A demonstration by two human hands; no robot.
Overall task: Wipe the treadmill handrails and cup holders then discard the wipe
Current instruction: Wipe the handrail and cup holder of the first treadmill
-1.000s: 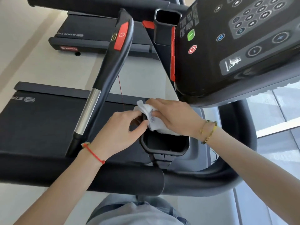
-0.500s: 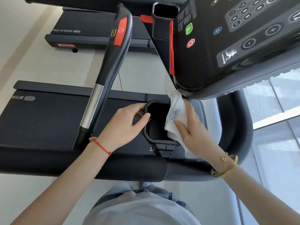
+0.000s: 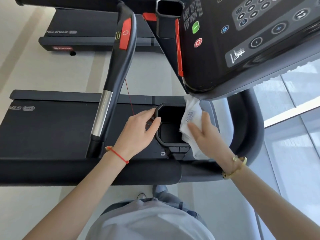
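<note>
White crumpled wipe (image 3: 191,118), printed with small unreadable text, drapes over the right rim of the black octagonal cup holder (image 3: 160,142), pressed there by the right hand (image 3: 207,134) with straight fingers. The left hand (image 3: 138,131) grips the holder's left rim. Beyond the holder, a treadmill deck (image 3: 52,125) reads "STAR TRAC" mirrored, on pale flooring (image 3: 52,70).
</note>
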